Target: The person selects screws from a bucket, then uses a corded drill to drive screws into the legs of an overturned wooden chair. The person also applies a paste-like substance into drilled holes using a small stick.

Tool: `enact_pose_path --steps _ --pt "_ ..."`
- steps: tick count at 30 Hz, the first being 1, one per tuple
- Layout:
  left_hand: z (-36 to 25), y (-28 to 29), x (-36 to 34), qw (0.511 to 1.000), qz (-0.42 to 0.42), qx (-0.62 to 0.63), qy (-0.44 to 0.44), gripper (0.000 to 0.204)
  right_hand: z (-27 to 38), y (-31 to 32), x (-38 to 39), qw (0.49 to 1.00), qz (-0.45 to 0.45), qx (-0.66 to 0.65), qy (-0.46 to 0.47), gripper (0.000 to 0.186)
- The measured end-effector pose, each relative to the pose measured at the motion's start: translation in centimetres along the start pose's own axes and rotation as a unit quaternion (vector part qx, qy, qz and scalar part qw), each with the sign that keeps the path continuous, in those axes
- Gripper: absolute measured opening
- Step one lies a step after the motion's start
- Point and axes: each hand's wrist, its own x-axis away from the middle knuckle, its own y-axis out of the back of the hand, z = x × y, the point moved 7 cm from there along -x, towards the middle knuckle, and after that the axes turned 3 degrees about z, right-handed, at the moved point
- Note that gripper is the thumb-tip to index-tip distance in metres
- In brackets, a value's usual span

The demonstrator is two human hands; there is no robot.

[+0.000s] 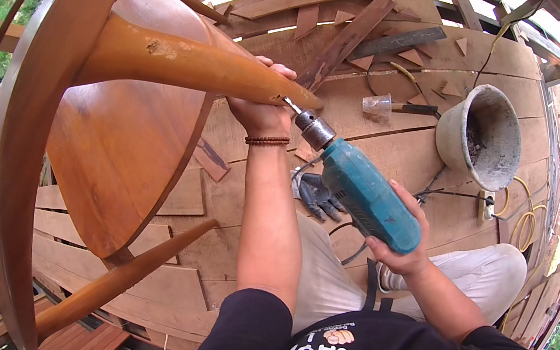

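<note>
A varnished wooden chair lies tipped over on the left, with its broad curved panel (127, 157) facing me. One tapered chair leg (193, 63) slants down to the middle of the view, chipped in one spot. My left hand (260, 115), with a beaded bracelet at the wrist, is closed round that leg near its thin end; some fingers are hidden behind it. In my right hand (401, 247) is a teal power drill (365, 190), gripped at its rear. The drill's bit meets the leg close to its end, beside a small hole or mark.
A second chair leg (133, 276) points across the lower left. Under my arms lies a dark work glove (317, 194). A grey bucket (447, 145) sits tilted on the right, near a clear plastic cup (377, 107), a hammer-like tool, wood scraps and yellow cord (524, 222).
</note>
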Motion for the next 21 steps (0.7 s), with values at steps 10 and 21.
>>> enact_pose_path --steps 10,21 --pt "0.3 -0.1 0.1 1.0 0.003 -0.009 -0.016 0.039 1.0 0.5 -1.8 0.986 0.034 0.12 0.114 0.077" --pt "-1.1 -1.3 0.4 1.0 0.023 -0.003 0.01 0.047 1.2 0.5 -2.0 0.984 0.058 0.119 0.117 0.077"
